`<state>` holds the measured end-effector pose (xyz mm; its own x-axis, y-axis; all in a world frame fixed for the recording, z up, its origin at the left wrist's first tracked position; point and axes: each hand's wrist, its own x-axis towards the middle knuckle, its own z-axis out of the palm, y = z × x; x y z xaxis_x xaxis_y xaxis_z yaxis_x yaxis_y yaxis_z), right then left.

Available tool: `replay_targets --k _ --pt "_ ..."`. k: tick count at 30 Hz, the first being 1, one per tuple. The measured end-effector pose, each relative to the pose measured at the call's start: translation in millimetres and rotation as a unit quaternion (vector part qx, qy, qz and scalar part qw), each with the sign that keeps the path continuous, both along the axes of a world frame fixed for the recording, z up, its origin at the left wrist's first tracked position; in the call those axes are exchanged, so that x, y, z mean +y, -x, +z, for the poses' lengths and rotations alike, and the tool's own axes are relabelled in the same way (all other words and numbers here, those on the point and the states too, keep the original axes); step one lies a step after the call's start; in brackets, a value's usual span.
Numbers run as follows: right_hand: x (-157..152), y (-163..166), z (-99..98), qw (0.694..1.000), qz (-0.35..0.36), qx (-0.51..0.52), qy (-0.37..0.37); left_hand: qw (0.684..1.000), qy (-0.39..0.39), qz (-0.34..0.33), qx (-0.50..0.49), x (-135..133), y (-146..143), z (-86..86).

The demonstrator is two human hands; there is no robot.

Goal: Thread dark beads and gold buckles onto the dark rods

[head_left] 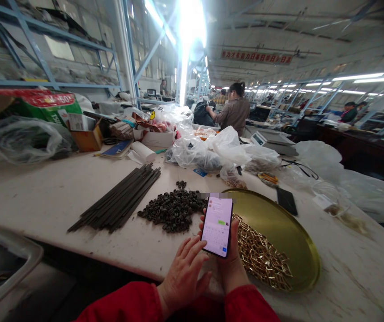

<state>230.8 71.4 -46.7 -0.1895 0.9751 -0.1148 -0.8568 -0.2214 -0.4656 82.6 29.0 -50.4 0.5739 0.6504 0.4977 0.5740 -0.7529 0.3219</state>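
A smartphone (216,226) with a lit chat screen and keyboard rests in my right hand (232,264), whose fingers wrap round its edges. My left hand (185,273) is open, its fingers stretched out, with one fingertip at the lower left of the screen. Behind the phone lies a heap of small dark rings or loops (173,208). To the right, gold-coloured metal buckle frames (262,255) are piled in a round gold tray (288,223). A bundle of long dark strips (118,197) lies farther left on the table.
Clear plastic bags (212,150) crowd the back of the pale table (44,192). A black flat object (286,201) lies beyond the tray. A plastic bin (27,255) stands at the lower left. Another person (234,109) works farther back, near a scale (272,142).
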Motion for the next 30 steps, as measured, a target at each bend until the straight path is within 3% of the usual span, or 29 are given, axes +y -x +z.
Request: replay_targets --k 14,23,30 --pt "2 1 -3.7 1.0 -0.004 -0.019 -0.002 1.0 0.002 0.02 -0.004 2 -6 6.1" --pt "2 2 -2.4 1.0 -0.015 -0.022 -0.004 0.999 -0.038 0.029 -0.017 7 2 3.6" --pt "2 5 -1.5 1.0 -0.01 -0.022 -0.011 0.999 -0.032 0.037 -0.019 15 -1 14.1"
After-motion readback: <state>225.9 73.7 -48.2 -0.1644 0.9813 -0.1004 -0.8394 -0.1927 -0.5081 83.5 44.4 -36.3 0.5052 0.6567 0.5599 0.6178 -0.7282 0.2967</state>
